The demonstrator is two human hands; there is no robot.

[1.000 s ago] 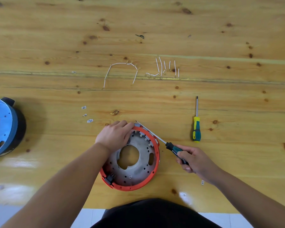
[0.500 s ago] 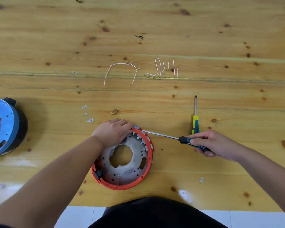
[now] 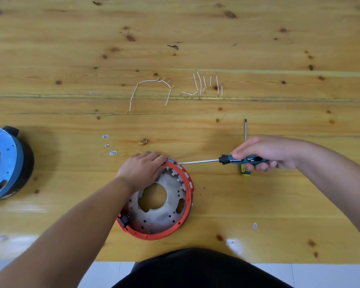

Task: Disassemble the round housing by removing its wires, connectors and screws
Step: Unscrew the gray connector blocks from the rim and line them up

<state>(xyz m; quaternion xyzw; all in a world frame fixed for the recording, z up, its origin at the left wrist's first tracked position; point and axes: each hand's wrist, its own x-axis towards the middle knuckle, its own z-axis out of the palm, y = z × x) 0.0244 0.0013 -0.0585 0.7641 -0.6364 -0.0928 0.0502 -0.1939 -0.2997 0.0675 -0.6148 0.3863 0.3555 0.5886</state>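
The round housing (image 3: 156, 217), a grey metal plate inside an orange rim, lies tilted near the table's front edge. My left hand (image 3: 141, 169) grips its upper left rim, fingers curled over the edge. My right hand (image 3: 266, 152) holds a teal-and-black screwdriver (image 3: 239, 160) level, its shaft pointing left. The tip touches the outside of the rim beside a grey connector (image 3: 170, 160) at the top. Small brass terminals line the inner right rim. A black connector (image 3: 125, 219) sits at the lower left rim.
A second screwdriver with a yellow-green handle (image 3: 245, 132) lies under my right hand. Loose white wires (image 3: 152, 90) and short wire pieces (image 3: 204, 86) lie farther back. Small white tags (image 3: 109, 145) sit to the left. A blue and black round part (image 3: 6, 165) stands at the left edge.
My right hand swung the screwdriver from a diagonal to level and moved up and right. The housing turned and shifted slightly under my left hand.
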